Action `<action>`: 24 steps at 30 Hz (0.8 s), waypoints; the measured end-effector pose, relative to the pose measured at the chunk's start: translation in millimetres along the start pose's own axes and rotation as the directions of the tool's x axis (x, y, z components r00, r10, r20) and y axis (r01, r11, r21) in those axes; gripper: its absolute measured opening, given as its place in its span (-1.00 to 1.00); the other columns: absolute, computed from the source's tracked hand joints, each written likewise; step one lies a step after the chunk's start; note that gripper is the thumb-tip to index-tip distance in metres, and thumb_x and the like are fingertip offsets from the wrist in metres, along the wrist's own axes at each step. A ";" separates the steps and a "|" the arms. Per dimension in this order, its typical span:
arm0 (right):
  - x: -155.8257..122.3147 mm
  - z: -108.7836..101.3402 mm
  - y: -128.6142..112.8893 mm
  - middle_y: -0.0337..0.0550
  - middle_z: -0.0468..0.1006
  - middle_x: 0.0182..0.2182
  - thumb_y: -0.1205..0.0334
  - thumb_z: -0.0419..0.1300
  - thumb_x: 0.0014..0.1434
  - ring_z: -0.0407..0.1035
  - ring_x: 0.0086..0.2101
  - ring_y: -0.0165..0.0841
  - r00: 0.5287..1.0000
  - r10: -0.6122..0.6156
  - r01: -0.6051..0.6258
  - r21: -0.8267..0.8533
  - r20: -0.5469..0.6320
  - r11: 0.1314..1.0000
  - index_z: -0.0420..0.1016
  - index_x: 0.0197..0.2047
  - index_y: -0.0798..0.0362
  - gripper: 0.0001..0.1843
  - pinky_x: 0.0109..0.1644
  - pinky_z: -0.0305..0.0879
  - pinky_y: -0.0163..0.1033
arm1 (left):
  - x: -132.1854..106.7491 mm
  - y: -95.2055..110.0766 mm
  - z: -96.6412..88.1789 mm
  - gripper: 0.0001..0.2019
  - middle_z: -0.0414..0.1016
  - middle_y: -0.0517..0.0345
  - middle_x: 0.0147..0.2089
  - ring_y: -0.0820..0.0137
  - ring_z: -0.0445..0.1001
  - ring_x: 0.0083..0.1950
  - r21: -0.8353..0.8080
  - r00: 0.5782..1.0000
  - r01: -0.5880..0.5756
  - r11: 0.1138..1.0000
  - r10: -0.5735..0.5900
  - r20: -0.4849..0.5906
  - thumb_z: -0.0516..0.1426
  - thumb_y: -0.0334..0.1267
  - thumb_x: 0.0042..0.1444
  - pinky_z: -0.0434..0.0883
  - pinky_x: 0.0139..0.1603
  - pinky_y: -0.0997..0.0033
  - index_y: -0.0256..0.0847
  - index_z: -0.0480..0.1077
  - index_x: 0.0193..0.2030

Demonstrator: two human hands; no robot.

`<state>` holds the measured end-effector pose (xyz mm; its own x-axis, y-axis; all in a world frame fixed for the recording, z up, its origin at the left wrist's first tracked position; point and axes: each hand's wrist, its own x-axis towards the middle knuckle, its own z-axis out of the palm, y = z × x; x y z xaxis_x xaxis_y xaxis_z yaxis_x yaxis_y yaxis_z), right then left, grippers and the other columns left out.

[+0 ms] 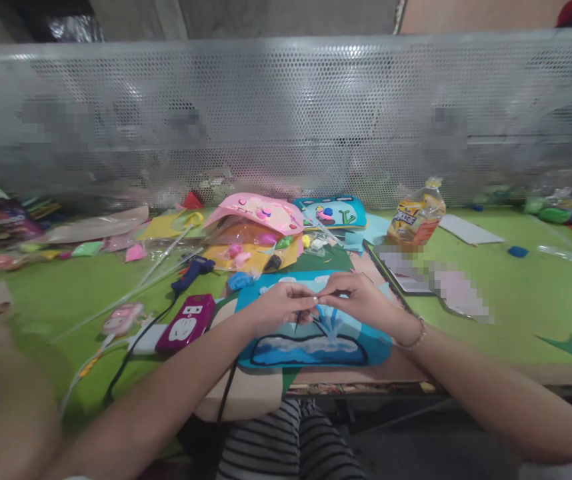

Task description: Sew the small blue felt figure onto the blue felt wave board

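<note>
My left hand (286, 308) and my right hand (359, 299) meet fingertip to fingertip above a blue sheet (381, 347) with rounded corners. Both are closed in a pinch. Anything between the fingertips is too small to make out. The sheet bears a black-outlined shape (311, 351) filled with blue and white, and light blue streaks (333, 323) rise from it, partly hidden behind my hands. Beyond the sheet's top left edge lies a lump of blue clay (241, 281).
Left of the sheet are a magenta box (189, 323), a blue glue gun (193, 273) with its cord, and a pink charger (122, 320). Behind stand decorated pink (261, 212) and blue (331, 212) pieces. To the right are a snack bag (416, 217) and a phone-like device (406, 272).
</note>
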<state>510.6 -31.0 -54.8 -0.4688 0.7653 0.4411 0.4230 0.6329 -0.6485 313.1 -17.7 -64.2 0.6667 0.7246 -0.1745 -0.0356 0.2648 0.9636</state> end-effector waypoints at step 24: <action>1.2 5.0 21.1 -0.13 0.57 -0.39 0.13 0.27 0.03 0.44 -0.39 -0.39 0.997 0.076 -0.072 0.255 -0.006 0.964 0.61 -0.35 0.02 -0.84 -0.29 0.38 -0.29 | 3.5 -0.3 0.3 -0.57 0.46 0.16 -0.46 0.57 0.38 -0.52 -0.075 0.994 0.001 0.997 -0.009 -0.111 0.39 -0.16 -0.30 0.29 -0.46 0.53 -0.33 0.37 -0.33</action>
<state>515.1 -17.3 -71.1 -0.4308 0.8120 0.3939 0.2439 0.5250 -0.8154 315.7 -15.4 -65.0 0.5801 0.7883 -0.2050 -0.0906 0.3126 0.9456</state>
